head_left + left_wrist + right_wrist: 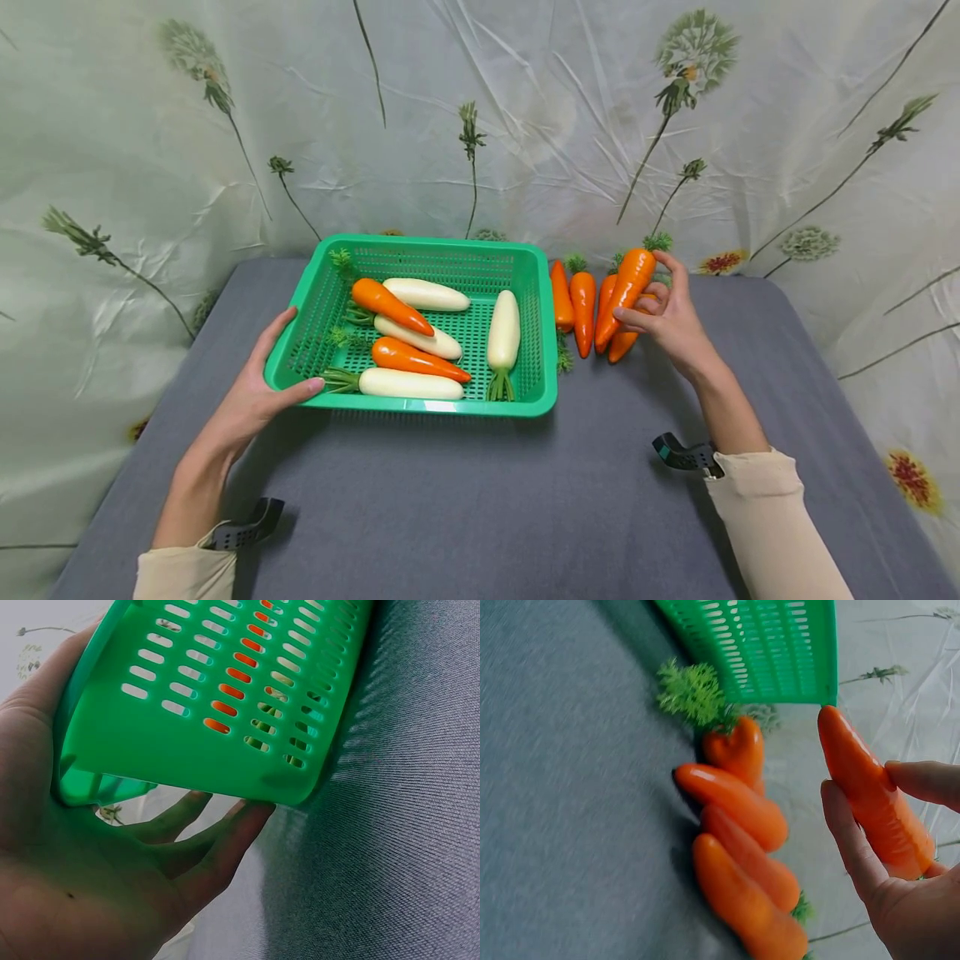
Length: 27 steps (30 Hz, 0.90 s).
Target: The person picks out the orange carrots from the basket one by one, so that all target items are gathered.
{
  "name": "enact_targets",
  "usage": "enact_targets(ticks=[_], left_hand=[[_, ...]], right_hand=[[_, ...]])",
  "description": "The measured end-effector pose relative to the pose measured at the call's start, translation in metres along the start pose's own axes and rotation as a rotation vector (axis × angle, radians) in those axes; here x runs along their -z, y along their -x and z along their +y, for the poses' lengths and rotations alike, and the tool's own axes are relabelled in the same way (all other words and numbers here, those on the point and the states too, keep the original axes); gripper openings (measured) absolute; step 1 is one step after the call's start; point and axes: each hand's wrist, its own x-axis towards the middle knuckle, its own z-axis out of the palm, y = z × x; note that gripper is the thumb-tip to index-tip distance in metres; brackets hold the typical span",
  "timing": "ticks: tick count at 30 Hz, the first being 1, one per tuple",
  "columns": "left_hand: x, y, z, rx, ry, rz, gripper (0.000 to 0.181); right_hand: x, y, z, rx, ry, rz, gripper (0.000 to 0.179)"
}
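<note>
My left hand (251, 404) grips the near left corner of a green plastic basket (546, 367), thumb over the rim and fingers against the outer wall (180, 761). Inside the basket lie two orange carrots (392, 306) and several white radishes (408, 383) with green tops. To the right of the basket, my right hand (671, 321) pinches a carrot (628, 292) between thumb and fingers. In the right wrist view this held carrot (870, 795) is raised off the table, leafy end towards the palm. Several more carrots (731, 806) lie in a row beneath it.
A grey cloth (480, 500) covers the table. Behind it hangs a pale curtain (540, 125) printed with dandelions. Dark straps (247, 527) sit on both wrists, below them light sleeves (772, 525).
</note>
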Motion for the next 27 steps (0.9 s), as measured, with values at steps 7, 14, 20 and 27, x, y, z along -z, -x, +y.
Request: enact_targets(ticks=[7,14,20,27], left_hand=[[0.0,0.0,0.0,-0.004,0.011,-0.001,0.103],[0.0,0.0,-0.001,-0.002,0.012,0.0,0.103],[0.0,0.001,-0.002,-0.002,0.01,0.001,0.103],[0.0,0.0,0.0,-0.009,0.015,-0.004,0.103]], right_hand=[[0.012,0.005,0.011,-0.045,0.065,0.041,0.102],[0.019,0.007,0.023,-0.058,0.099,0.067,0.104],[0.023,0.009,0.03,-0.066,0.109,0.088,0.102],[0.027,0.011,0.036,-0.084,0.14,0.109,0.102]])
